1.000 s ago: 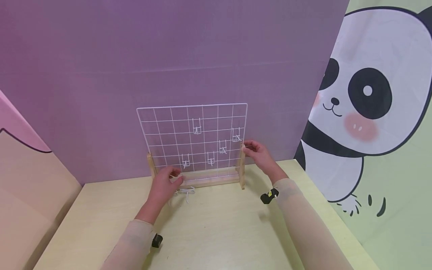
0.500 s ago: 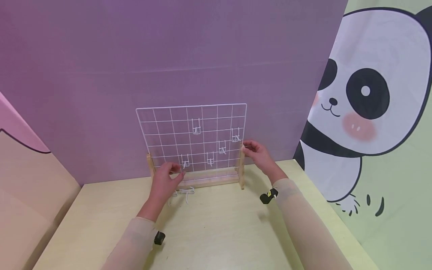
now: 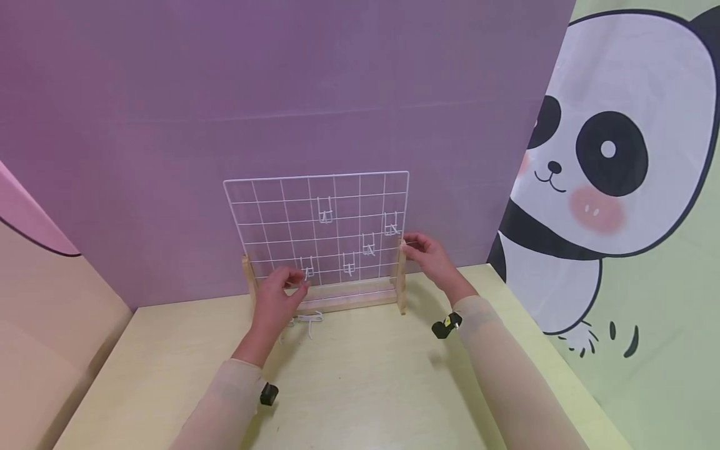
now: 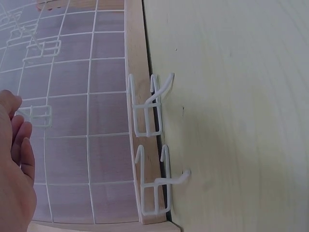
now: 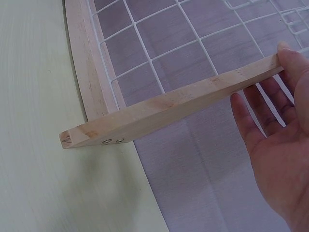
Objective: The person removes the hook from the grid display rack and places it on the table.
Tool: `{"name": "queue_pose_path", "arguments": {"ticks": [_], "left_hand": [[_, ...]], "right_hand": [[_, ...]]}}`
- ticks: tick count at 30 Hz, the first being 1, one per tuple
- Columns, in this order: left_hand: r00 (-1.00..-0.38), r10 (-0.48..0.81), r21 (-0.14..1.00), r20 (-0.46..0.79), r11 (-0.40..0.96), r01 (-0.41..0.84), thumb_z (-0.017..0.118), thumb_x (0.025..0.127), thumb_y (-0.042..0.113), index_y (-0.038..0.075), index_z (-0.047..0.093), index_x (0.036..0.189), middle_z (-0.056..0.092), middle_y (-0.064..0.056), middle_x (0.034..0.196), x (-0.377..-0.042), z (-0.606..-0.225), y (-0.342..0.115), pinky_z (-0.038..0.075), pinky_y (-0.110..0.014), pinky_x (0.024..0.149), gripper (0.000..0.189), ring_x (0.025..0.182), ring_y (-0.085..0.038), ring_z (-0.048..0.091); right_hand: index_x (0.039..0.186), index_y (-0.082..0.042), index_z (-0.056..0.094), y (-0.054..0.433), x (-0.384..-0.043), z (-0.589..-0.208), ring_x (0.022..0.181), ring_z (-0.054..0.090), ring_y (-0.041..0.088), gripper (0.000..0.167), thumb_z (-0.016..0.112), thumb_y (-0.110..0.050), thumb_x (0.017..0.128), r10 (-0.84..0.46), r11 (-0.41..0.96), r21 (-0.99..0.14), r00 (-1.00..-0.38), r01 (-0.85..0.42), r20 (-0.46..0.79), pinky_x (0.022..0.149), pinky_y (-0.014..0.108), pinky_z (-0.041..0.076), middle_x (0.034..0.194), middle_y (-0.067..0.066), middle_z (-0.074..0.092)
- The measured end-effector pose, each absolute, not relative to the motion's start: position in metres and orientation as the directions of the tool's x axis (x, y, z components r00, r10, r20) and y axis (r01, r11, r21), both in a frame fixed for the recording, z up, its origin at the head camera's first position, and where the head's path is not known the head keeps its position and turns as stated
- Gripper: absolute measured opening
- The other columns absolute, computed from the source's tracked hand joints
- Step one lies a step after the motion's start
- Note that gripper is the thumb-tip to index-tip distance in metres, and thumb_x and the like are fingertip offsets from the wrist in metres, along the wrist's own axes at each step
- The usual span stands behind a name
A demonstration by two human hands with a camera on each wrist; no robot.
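Observation:
A white wire grid panel (image 3: 298,209) stands upright in a wooden frame (image 3: 337,305) at the back of the table. Several white wire hooks (image 3: 326,216) hang on it. My left hand (image 3: 275,302) is low at the grid's left, its thumb and fingertips around the prong of the lowest-left hook (image 4: 38,116). That contact is partly hidden. At the right side, my right hand (image 3: 430,257) grips the upper end of the wooden upright (image 5: 164,104), thumb on one side and fingers on the other. Two loose hooks (image 4: 147,106) lie against the base rail below my left hand.
The pale wooden table (image 3: 349,381) extends in front of the grid. Behind stands a purple backdrop (image 3: 337,87). A wall with a panda picture (image 3: 613,162) is on the right.
My left hand has risen slightly from near the base rail to the lowest-left hook. The right hand keeps its hold on the upright. The grid's hooks stay in place.

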State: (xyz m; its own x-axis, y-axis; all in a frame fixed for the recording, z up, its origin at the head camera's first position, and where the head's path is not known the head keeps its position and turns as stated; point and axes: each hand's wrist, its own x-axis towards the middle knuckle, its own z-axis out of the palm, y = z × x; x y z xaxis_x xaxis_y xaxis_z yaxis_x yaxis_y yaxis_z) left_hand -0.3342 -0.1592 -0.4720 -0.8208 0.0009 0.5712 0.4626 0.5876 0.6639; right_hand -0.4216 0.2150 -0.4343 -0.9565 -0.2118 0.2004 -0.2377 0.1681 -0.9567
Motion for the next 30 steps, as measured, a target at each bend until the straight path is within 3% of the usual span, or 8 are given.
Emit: {"name": "queue_pose_path", "arguments": {"ticks": [14, 30], "left_hand": [[-0.752, 0.055, 0.562, 0.657, 0.629, 0.537, 0.083, 0.094, -0.002, 0.002, 0.078, 0.107, 0.075, -0.009, 0.102, -0.3394, -0.4755, -0.1571, 0.064, -0.050, 0.086, 0.015, 0.095, -0.028, 0.073], [-0.715, 0.032, 0.543, 0.698, 0.627, 0.558, 0.083, 0.096, 0.000, 0.003, 0.078, 0.103, 0.076, -0.011, 0.102, -0.3383, -0.4680, -0.1558, 0.064, -0.050, 0.088, 0.010, 0.096, -0.029, 0.073]], "right_hand": [[0.145, 0.002, 0.064, 0.2149, -0.4276, -0.4386, 0.129, 0.065, 0.032, 0.036, 0.067, -0.013, 0.112, -0.214, 0.159, -0.952, -0.951, -0.260, 0.224, 0.116, 0.050, 0.053, 0.139, 0.022, 0.068], [0.145, 0.002, 0.064, 0.2161, -0.4262, -0.4385, 0.132, 0.063, 0.036, 0.037, 0.067, -0.014, 0.112, -0.221, 0.156, -0.954, -0.950, -0.257, 0.220, 0.118, 0.050, 0.051, 0.137, 0.019, 0.068]]}}
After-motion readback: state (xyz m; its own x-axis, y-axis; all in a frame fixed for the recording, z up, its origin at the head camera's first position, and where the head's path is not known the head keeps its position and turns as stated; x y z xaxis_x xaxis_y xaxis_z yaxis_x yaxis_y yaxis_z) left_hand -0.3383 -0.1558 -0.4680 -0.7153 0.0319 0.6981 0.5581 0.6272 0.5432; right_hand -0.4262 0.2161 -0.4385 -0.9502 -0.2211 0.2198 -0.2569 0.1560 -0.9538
